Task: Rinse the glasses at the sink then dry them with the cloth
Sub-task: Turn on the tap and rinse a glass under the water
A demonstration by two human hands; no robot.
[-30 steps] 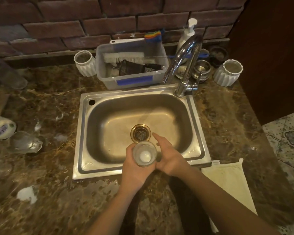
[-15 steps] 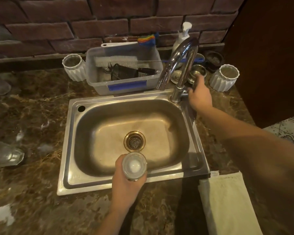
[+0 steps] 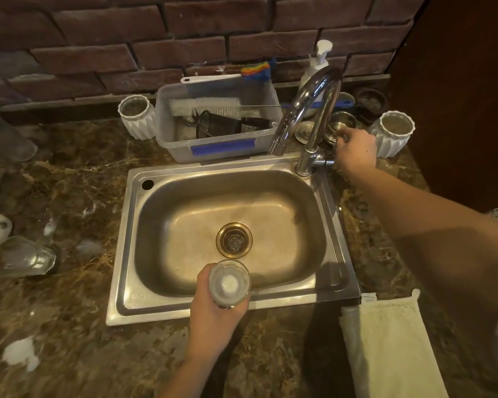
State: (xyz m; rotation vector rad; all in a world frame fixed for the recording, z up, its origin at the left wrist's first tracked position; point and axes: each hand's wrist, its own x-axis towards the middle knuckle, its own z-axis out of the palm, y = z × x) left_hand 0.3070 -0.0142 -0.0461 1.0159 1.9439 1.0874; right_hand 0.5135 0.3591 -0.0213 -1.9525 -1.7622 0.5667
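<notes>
My left hand (image 3: pixel 213 314) grips a clear glass (image 3: pixel 229 283) with white foam inside, held upright over the near rim of the steel sink (image 3: pixel 127 254). My right hand (image 3: pixel 355 152) reaches to the back right and its fingers curl round the tap handle beside the chrome tap (image 3: pixel 308 122). No water runs from the spout. A pale cloth (image 3: pixel 385 346) lies on the counter to the right of the sink. Another glass (image 3: pixel 26 257) lies on its side on the counter at the left.
A plastic tub (image 3: pixel 219 145) with brushes stands behind the sink, flanked by two white ribbed cups (image 3: pixel 135 116) (image 3: pixel 394 133). A soap pump bottle (image 3: pixel 316 64) and small metal bowls (image 3: pixel 342 122) sit behind the tap. Foam patches (image 3: pixel 19 354) dot the marble counter.
My right hand left the glass and reached to the tap handle, where it now rests. My left hand keeps holding the glass over the sink's near rim.
</notes>
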